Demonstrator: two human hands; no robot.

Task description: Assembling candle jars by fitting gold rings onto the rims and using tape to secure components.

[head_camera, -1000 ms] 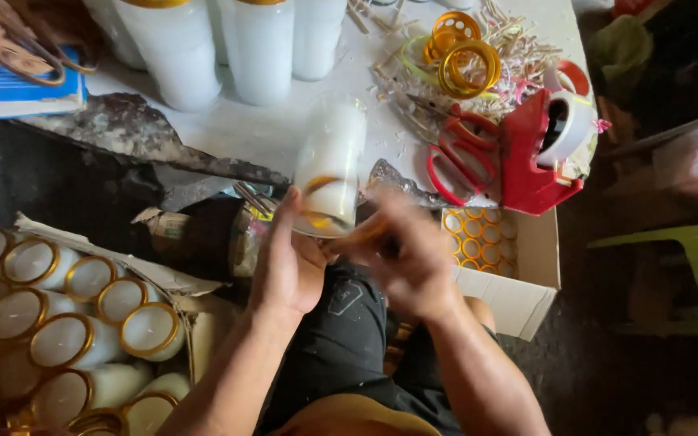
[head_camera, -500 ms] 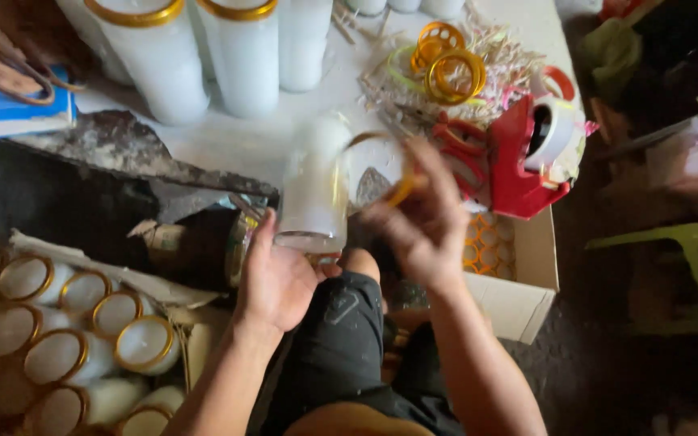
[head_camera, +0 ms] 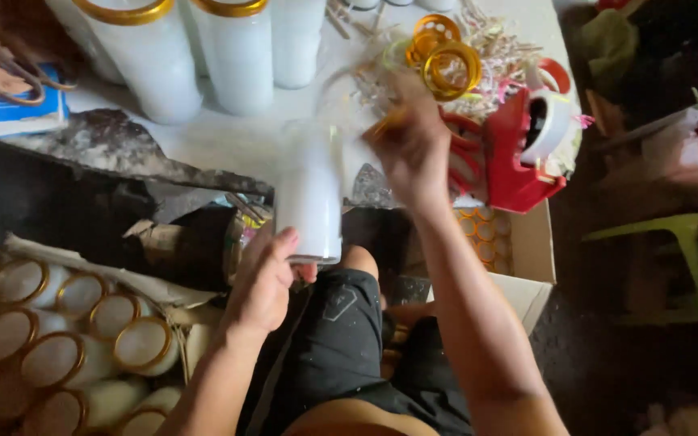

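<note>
My left hand grips the bottom of a tall white candle jar, holding it upright over my lap at the table's edge. My right hand is blurred above and to the right of the jar's top, pinching what looks like a gold ring. Just beyond that hand, gold rings lie on a heap of pale wick pieces.
Tall white candles with gold rims stand on the white table. A red tape dispenser sits at right. A carton of gold-rimmed candles lies lower left; a cardboard box of rings is under the table edge.
The candle jar rose from my lap toward the table, my left hand sliding to its base. My right hand lifted off the jar's top and moved up and right.
</note>
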